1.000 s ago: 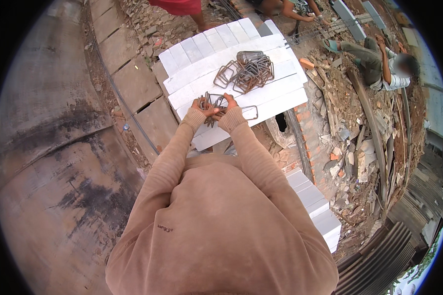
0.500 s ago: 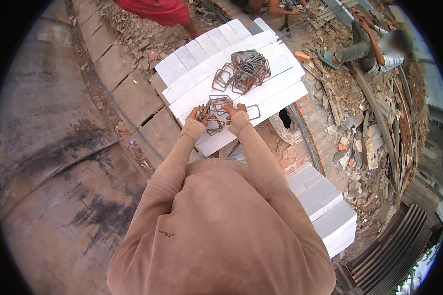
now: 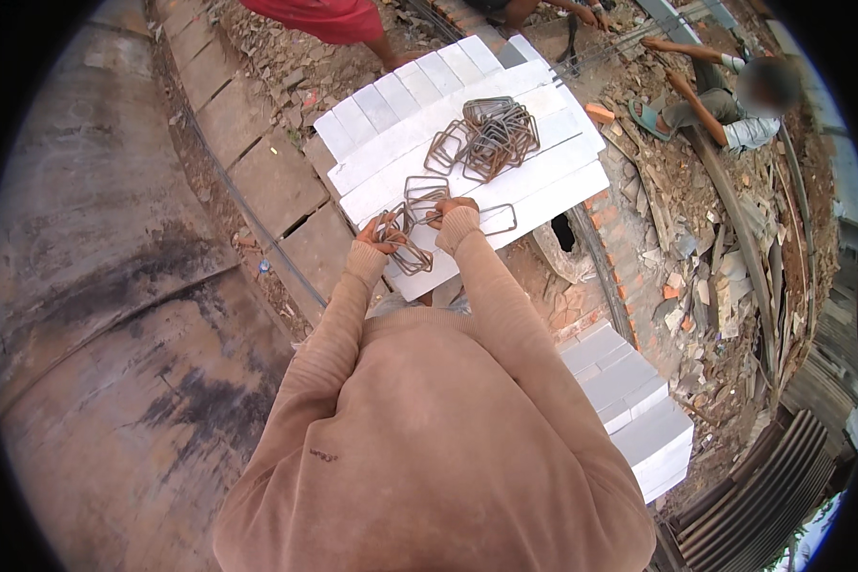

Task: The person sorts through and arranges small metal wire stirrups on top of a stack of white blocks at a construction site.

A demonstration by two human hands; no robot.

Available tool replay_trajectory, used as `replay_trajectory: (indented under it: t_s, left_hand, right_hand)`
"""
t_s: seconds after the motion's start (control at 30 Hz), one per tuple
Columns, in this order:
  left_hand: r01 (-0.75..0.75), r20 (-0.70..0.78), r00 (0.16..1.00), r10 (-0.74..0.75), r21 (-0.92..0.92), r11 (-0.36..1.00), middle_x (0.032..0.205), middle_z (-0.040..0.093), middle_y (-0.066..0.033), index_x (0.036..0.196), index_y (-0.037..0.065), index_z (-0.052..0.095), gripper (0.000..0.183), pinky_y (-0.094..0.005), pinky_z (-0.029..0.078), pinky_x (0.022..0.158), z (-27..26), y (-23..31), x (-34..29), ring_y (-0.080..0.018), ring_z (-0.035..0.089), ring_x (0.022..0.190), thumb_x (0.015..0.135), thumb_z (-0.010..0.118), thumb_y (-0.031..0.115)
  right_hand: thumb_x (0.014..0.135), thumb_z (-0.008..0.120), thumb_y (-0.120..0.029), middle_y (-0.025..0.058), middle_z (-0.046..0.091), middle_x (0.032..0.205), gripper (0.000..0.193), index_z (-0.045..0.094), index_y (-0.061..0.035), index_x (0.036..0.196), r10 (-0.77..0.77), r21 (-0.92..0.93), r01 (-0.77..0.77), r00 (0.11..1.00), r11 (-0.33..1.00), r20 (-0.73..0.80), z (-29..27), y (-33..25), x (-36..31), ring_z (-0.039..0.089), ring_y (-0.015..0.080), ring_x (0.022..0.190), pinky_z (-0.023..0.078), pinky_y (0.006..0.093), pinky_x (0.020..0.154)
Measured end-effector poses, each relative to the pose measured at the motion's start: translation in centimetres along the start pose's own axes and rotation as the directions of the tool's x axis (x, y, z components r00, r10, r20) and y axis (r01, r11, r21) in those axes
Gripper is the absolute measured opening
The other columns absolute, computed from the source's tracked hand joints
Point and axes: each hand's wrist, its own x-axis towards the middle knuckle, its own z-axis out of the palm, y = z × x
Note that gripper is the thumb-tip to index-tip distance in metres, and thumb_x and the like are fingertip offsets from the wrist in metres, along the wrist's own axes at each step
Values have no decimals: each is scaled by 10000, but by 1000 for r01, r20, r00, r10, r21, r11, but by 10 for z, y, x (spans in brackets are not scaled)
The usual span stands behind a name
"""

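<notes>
My left hand [image 3: 373,237] is closed around a bunch of bent steel rebar stirrups [image 3: 409,255], which hang over the near edge of the white block stack [image 3: 564,188]. My right hand [image 3: 456,209] is closed, its fingertips pinching a stirrup by the wire; the exact grip is partly hidden. Just beyond the fingers, a few more stirrups [image 3: 427,181] lie on the blocks. One single stirrup [image 3: 514,218] sticks out to the right of my right hand. Farther back rests a tangled pile of rusty stirrups [image 3: 499,143].
A second stack of pale blocks [image 3: 629,381] stands at my right side. Rubble [image 3: 686,276] and long planks cover the ground on the right. Concrete slabs [image 3: 272,186] run along the left. A person in red shorts [image 3: 319,17] and a seated person [image 3: 734,114] are beyond the stack.
My hands have moved apart, the left one drawing its bunch of stirrups to the left. A few stirrups now lie apart beyond my right hand. The seated person's arms have shifted.
</notes>
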Motion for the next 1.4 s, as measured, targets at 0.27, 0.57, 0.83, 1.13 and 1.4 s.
replay_trajectory:
  t_s: [0.27, 0.57, 0.83, 1.13, 1.4]
  left_hand:
    - [-164, -30, 986, 164, -346, 924, 893, 643, -175, 1282, 25, 454, 686, -380, 489, 837, -21, 6, -10, -287, 631, 894, 633, 527, -187]
    - [-39, -118, 993, -9, -403, 914, 1014, 636, -195, 1288, -10, 443, 670, -352, 491, 876, -17, 29, -19, -308, 626, 958, 652, 494, -213]
    - [308, -362, 910, -205, 257, 916, 944, 677, -136, 1172, -9, 546, 512, -280, 530, 659, 59, 73, -14, -156, 655, 765, 680, 675, -62]
    - [248, -286, 954, -87, 594, 765, 929, 676, -170, 1142, -40, 552, 434, -325, 529, 676, 54, 49, 16, -238, 662, 796, 800, 695, 186]
    - [-103, 144, 860, 489, 989, -110, 1351, 446, -148, 1245, 25, 489, 571, -479, 264, 1059, 118, 98, -7, -291, 344, 1303, 767, 659, 286]
  right_hand:
    - [794, 527, 11, 106, 565, 708, 19, 521, 12, 813, 161, 326, -198, 977, 925, 137, -12, -15, -32, 566, 197, 612, 529, 336, 599]
    - [778, 498, -27, 43, 480, 672, 55, 482, 0, 823, -68, 483, -114, 936, 868, 345, -20, -28, -65, 451, 117, 520, 420, 275, 479]
    - [767, 519, -53, 43, 462, 726, 140, 474, 4, 887, -213, 619, -142, 861, 772, 463, -46, -55, -45, 357, 88, 476, 342, 227, 394]
    - [776, 493, -59, 42, 487, 762, 140, 440, -16, 899, -298, 650, -168, 784, 741, 544, -47, -85, -56, 336, 70, 453, 303, 197, 341]
    - [784, 478, -64, 35, 481, 759, 227, 496, 21, 993, -321, 637, -198, 731, 745, 602, -45, -83, -63, 336, 60, 457, 279, 188, 344]
